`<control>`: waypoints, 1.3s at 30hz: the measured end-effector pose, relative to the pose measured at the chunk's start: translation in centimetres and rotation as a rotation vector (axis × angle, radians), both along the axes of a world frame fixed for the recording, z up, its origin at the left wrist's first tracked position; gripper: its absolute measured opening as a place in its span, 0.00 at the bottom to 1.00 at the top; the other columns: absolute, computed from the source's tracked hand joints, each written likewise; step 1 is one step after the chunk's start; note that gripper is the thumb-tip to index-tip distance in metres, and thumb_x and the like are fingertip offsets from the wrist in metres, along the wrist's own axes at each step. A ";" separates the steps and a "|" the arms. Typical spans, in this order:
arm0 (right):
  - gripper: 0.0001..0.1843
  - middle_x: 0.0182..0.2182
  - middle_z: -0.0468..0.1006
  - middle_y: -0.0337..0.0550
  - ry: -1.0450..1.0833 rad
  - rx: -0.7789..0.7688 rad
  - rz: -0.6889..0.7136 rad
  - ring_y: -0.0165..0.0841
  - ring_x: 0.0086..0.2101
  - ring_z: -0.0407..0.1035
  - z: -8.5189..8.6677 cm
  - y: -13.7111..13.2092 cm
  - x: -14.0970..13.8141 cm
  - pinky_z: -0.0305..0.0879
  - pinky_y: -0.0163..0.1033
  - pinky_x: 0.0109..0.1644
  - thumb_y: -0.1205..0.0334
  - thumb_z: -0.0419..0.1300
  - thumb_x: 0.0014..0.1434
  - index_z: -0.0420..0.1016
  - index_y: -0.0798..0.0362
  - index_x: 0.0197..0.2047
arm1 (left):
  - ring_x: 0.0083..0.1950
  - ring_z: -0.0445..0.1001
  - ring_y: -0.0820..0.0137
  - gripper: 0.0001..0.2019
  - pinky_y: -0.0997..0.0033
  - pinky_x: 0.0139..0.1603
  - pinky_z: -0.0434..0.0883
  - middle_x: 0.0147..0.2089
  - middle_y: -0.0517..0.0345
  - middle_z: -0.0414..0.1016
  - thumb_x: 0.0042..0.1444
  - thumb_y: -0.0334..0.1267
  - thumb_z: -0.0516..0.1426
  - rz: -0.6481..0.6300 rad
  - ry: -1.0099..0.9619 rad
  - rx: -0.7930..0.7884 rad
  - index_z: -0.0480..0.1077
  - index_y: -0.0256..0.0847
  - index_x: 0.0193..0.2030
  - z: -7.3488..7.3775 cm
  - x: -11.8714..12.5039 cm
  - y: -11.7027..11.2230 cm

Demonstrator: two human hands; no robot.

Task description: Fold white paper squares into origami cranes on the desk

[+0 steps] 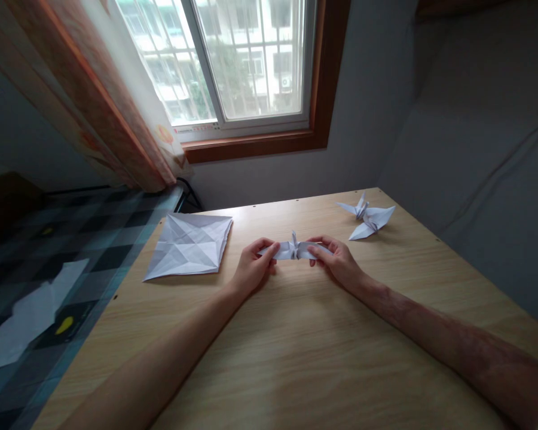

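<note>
Between my two hands, a little above the wooden table (269,346), is a white folded paper crane (295,247), its wings spread out to either side. My left hand (254,263) pinches the left wing between thumb and fingers. The right wing is gripped the same way by my right hand (334,258). A narrow point of paper stands up from the crane's middle. Two more paper cranes (372,222) rest close together at the table's far right. To the left of my hands lie creased white paper squares (188,245), apparently stacked.
A bed with a checked cover (112,239) adjoins the table's left side, with torn white paper (36,316) on it. Beyond the table are a wall, a barred window (255,60) and an orange curtain (130,119).
</note>
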State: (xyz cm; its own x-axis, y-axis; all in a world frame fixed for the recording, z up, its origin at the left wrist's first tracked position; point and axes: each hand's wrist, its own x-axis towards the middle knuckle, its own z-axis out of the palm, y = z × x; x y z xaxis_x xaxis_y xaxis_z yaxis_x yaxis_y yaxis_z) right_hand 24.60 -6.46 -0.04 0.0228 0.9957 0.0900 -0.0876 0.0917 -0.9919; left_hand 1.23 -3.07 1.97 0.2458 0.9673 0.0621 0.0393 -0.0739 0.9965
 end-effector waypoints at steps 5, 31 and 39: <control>0.27 0.24 0.80 0.38 0.030 -0.035 0.033 0.29 0.23 0.62 0.4 -0.1 0.5 0.53 0.36 0.29 0.42 0.74 0.57 0.81 0.54 0.50 | 0.21 0.64 0.78 0.25 0.79 0.22 0.58 0.22 0.64 0.70 0.57 0.62 0.70 -0.021 -0.006 -0.038 0.76 0.38 0.37 0.3 -0.2 -0.1; 0.25 0.24 0.81 0.39 0.117 0.009 0.066 0.31 0.22 0.63 -1.1 0.7 0.7 0.54 0.36 0.27 0.43 0.70 0.63 0.76 0.52 0.53 | 0.19 0.61 0.80 0.26 0.80 0.20 0.53 0.22 0.67 0.66 0.53 0.60 0.73 0.017 -0.129 -0.136 0.73 0.38 0.36 -0.5 -0.5 0.4; 0.26 0.25 0.81 0.38 0.020 0.028 0.100 0.29 0.23 0.63 -1.3 1.4 0.9 0.56 0.35 0.28 0.41 0.69 0.65 0.75 0.53 0.53 | 0.19 0.61 0.79 0.25 0.79 0.20 0.54 0.22 0.66 0.69 0.55 0.61 0.71 0.065 -0.064 -0.084 0.76 0.38 0.39 -0.4 -0.7 0.7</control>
State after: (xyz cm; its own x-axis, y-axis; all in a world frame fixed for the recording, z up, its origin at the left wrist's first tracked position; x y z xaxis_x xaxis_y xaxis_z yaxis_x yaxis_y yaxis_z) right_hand 25.53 -5.03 -1.37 -0.0741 0.9902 0.1188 -0.1178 0.1096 -0.9870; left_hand 0.56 -2.42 1.58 0.1804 0.9836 -0.0066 -0.0230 0.0109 0.9997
